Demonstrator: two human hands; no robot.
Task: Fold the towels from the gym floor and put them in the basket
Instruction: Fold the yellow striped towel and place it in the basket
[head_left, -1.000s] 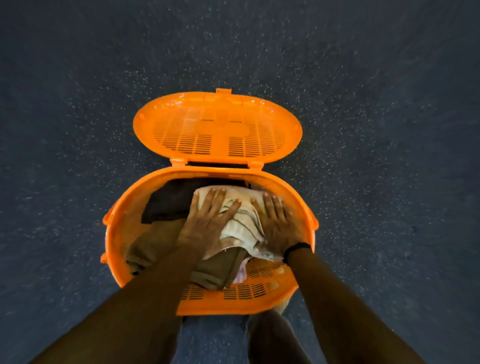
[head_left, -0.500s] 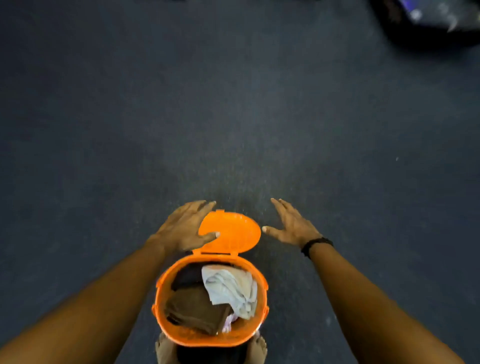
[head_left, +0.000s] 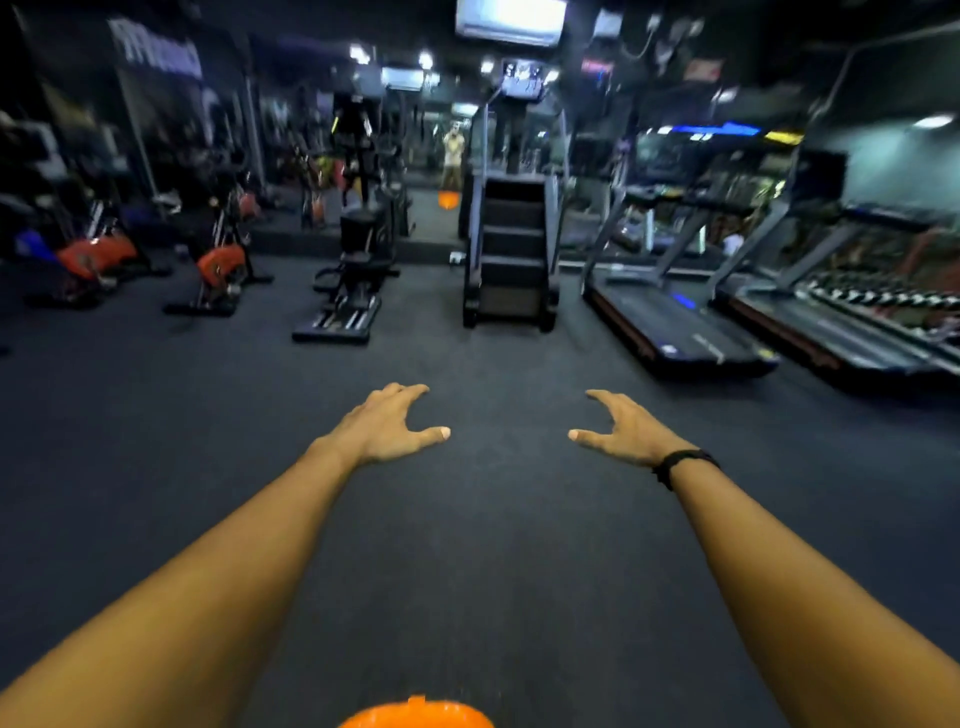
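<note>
While both hands, left (head_left: 387, 423) and right (head_left: 621, 431), are held spread and empty, the orange basket (head_left: 415, 716) is seen below, well apart.

Orange basket (head_left: 415, 714) — only its top edge visible, bottom centre, on dark floor.

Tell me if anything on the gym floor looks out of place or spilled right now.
Nothing stands out. The dark floor ahead shows no loose towels or spills, both hands are held out with nothing in them, and only an orange sliver of the basket shows at the bottom edge.
</note>
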